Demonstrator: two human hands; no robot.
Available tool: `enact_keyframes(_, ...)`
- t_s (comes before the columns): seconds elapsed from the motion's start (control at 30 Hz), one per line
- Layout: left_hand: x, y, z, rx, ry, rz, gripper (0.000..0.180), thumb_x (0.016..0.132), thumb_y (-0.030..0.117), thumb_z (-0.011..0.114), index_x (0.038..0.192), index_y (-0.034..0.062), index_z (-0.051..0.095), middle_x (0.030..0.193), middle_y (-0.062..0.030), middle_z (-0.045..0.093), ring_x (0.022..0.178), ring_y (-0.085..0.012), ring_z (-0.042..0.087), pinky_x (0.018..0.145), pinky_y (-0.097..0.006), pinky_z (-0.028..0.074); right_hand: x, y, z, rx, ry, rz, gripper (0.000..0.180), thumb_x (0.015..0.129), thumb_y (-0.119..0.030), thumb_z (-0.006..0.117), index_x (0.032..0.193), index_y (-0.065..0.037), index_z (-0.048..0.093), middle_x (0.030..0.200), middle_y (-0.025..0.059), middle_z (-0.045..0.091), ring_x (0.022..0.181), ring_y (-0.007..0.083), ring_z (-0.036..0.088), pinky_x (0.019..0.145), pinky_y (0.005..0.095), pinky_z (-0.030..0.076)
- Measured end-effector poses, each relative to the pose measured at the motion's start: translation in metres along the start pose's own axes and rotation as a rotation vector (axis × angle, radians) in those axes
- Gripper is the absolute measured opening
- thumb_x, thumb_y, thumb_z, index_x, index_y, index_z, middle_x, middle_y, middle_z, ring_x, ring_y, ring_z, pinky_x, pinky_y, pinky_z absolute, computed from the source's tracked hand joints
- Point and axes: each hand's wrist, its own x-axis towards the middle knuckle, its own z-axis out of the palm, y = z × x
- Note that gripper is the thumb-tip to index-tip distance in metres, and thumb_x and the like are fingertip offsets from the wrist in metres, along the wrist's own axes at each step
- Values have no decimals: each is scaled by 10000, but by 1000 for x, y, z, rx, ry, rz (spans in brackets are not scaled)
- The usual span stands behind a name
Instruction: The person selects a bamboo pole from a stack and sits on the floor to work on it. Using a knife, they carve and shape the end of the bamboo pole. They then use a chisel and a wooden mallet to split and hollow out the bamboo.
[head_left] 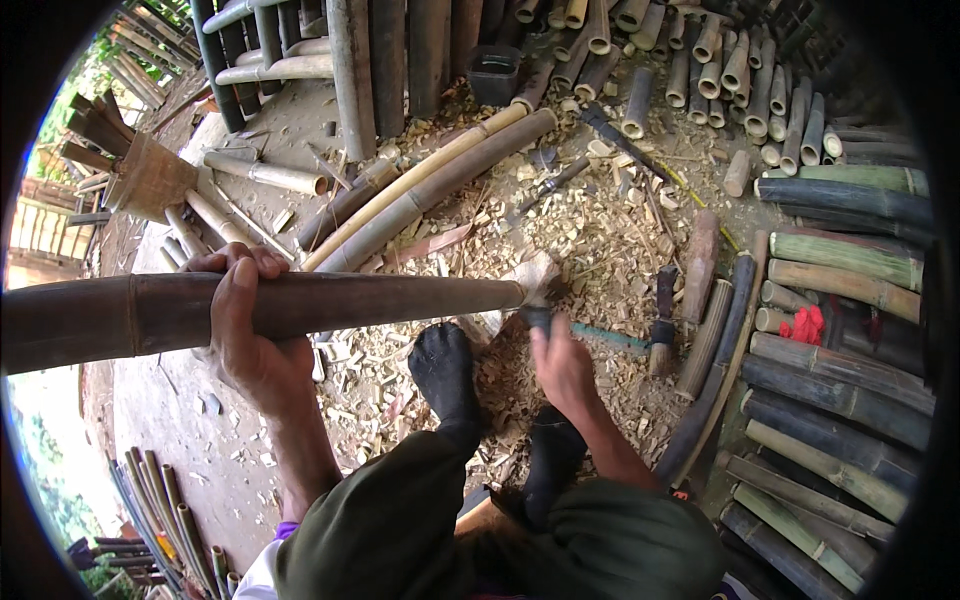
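Observation:
A thick dark brown bamboo pole [400, 303] lies across the view from the left rim, its narrower end near the middle. My left hand [250, 340] is closed around it, fingers over the top. That end meets a pale, rough-cut piece of wood [535, 272] among the chips. Just below it, my right hand [566, 370] is closed on a tool with a dark end [537, 318]. The rest of this tool is hidden, so its kind does not show. My two feet in dark socks are on either side below the pole.
Wood chips [600, 250] cover the ground. Cut bamboo pieces are stacked at the right [840, 370] and far right. Long bamboo poles [450, 180] lie beyond my hands. A dark-wrapped tool [662, 320] and a wooden club [700, 265] lie to the right. A black tub [493, 75] stands behind.

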Motion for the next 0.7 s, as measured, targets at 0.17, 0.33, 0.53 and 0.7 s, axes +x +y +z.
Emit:
enact_keyframes(0.17, 2, 2, 2, 52, 57, 13, 287, 926, 31, 684, 1159, 11, 518, 952, -105, 632, 865, -185, 627, 871, -341, 521, 13, 19, -7, -39, 0, -155, 336, 1077, -327, 522, 1195, -13, 518, 820, 251, 674, 630, 398, 667, 545, 460, 510)
enact_keyframes(0.33, -3, 11, -10, 181, 137, 94, 238, 911, 38, 707, 1108, -17, 587, 898, -119, 645, 846, -172, 649, 816, -323, 534, -14, -64, -48, 413, 201, -187, 347, 1073, -311, 536, 1198, 11, 498, 876, 293, 678, 731, 479, 684, 603, 516, 515)
enact_keyframes(0.53, 2, -1, 8, 57, -23, 70, 258, 917, 22, 652, 1144, 23, 531, 950, -97, 619, 848, -191, 592, 886, -365, 492, 12, 42, 26, -108, 36, -65, 401, 1057, -349, 552, 1209, 20, 528, 827, 283, 673, 707, 421, 707, 565, 478, 556)
enact_keyframes(0.7, 23, 2, -32, -216, -526, 13, 393, 775, 69, 697, 1087, 98, 461, 870, -40, 534, 789, -178, 559, 842, -398, 456, 2, -30, -54, 266, -115, 87, 332, 1058, -288, 575, 1187, 14, 529, 772, 239, 654, 667, 407, 703, 550, 458, 531)
